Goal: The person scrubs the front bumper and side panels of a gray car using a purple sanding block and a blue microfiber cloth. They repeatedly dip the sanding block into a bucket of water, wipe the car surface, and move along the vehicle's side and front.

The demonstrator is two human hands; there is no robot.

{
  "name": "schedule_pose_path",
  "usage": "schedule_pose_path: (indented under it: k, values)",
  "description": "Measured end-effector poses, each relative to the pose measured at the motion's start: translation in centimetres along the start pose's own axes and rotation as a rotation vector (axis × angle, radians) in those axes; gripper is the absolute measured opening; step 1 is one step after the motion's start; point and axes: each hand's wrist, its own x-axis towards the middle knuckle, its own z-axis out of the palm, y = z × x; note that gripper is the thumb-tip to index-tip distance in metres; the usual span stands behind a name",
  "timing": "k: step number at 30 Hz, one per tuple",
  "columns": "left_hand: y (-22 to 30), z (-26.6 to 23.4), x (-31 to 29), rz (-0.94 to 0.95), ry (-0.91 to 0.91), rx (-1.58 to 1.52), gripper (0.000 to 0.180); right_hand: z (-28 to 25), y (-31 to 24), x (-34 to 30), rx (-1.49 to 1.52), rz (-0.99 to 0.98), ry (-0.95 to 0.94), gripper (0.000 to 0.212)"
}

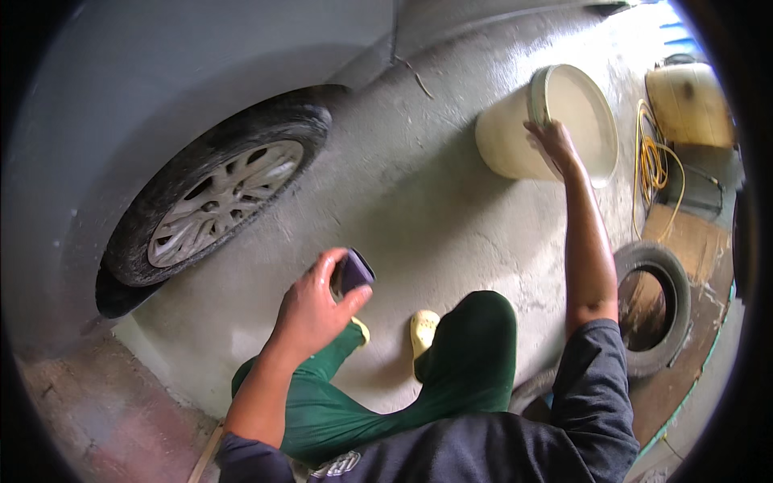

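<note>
My left hand (316,304) is closed around a small purple block with a dark face (357,272), perhaps a sponge or brush; its exact kind is unclear. It is held in the air above the concrete, apart from the car wheel (217,208), which has a dirty multi-spoke silver rim and a black tire. Over to the right, my outstretched right hand (552,143) grips the near rim of a large cream bucket (507,133). Cloudy, pale liquid appears inside the bucket. The hand partly hides the rim where the fingers wrap over it.
A grey car body (201,56) fills the upper left. At the right lie a loose tire (680,302), a coiled yellow hose (649,161), a yellowish container (691,105) and cardboard (692,237). My bent legs in green trousers (471,354) and a yellow clog (423,332) are below.
</note>
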Motion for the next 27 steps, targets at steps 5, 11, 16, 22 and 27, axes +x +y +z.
schedule_pose_path:
  k: [5,11,16,22,27]
  values:
    - [-0.1,-3.6,-2.8,0.074,0.206,0.281,0.06,1.7,-3.6,-0.1,-0.004,0.025,0.168,0.064]
    - [0.7,-4.6,-6.2,0.141,0.42,0.295,0.056,4.0,-4.3,-3.7,-0.138,-0.178,0.107,0.044]
    - [0.8,-3.4,-5.8,0.087,0.411,0.327,0.057,4.4,-11.1,-13.4,-0.142,-0.155,-0.024,0.053]
    - [0.3,-1.6,-5.8,0.002,0.394,0.386,0.061,7.8,-15.6,-21.2,-0.32,-0.426,-0.33,0.028]
    - [1.0,-0.5,-6.7,-0.018,0.391,0.148,0.062,15.7,-18.1,-31.1,-0.228,-0.816,-0.38,0.032]
